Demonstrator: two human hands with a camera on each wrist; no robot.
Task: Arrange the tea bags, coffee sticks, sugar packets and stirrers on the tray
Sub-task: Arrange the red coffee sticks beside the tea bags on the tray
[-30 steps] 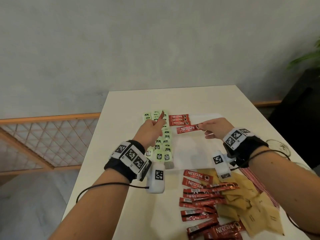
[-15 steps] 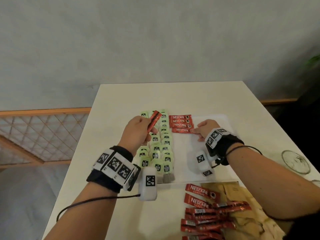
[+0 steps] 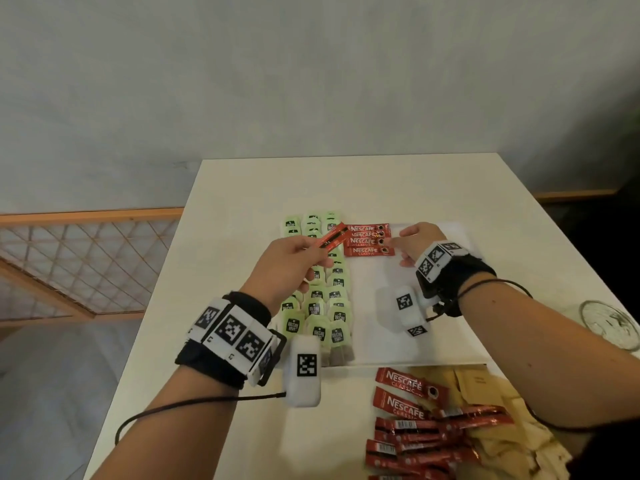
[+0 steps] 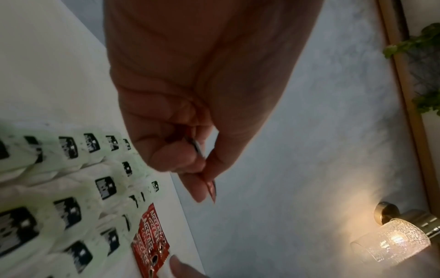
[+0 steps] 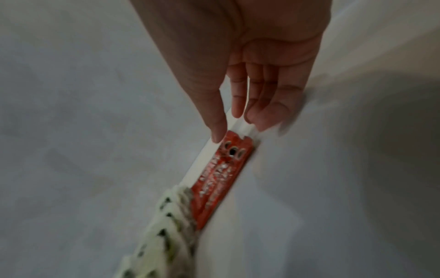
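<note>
A white tray [image 3: 433, 327] lies mid-table. Green tea bags [image 3: 325, 306] fill its left side in three rows. Several red coffee sticks [image 3: 369, 240] lie stacked side by side at the tray's far edge. My left hand [image 3: 320, 251] pinches one more coffee stick [image 3: 335, 236] between thumb and fingers, slanted above the tea bags; the left wrist view shows that stick [image 4: 199, 149] edge-on. My right hand [image 3: 398, 242] is flat with straight fingers at the right ends of the laid sticks [image 5: 221, 175], thumb tip [image 5: 216, 135] touching them, holding nothing.
Loose coffee sticks [image 3: 415, 431] and tan sugar packets [image 3: 485, 389] are heaped on the table in front of the tray. A glass dish [image 3: 609, 323] sits at the right edge. Bare tray surface shows right of the tea bags. A wall lamp [image 4: 393, 242] glows behind.
My right hand set its coffee stick down as the nearest one in the row and let go. My left hand drew back slightly, still holding its stick.
</note>
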